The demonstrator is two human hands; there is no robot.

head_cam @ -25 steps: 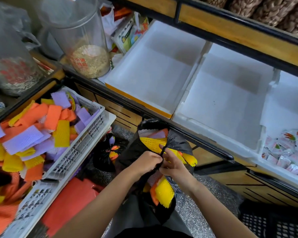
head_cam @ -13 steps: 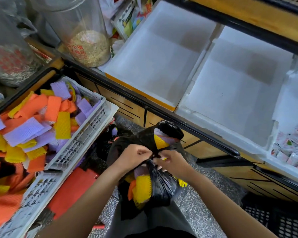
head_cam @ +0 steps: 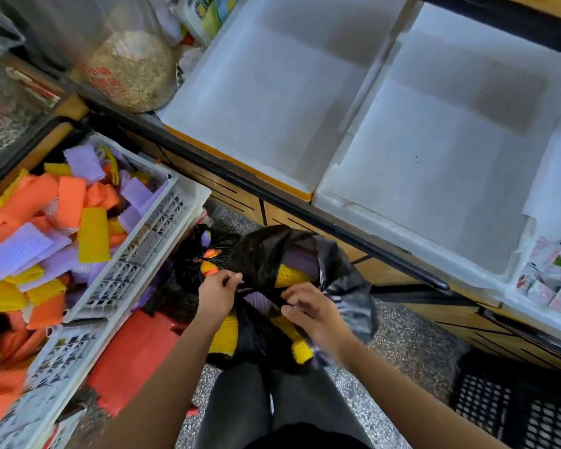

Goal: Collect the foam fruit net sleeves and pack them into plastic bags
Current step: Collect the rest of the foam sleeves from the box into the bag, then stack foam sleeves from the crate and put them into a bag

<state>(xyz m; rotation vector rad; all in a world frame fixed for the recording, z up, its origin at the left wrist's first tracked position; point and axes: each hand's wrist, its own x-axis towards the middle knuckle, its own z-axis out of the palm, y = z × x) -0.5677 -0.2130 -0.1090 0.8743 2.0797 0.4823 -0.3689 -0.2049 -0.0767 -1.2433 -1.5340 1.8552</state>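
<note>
Bulging with yellow and purple foam net sleeves (head_cam: 290, 276), the black plastic bag (head_cam: 266, 251) hangs just above the person's knees. The hands are close together, fingers curled: the left hand (head_cam: 217, 288) and the right hand (head_cam: 311, 311) each pinch the bag's twisted strand. To the left, a white crate (head_cam: 136, 254) holds loose sleeves (head_cam: 46, 241).

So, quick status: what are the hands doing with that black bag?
Left hand, right hand: each pinching a strand of the black bag. Bag stuffed with foam sleeves. Nothing blocking.
</note>
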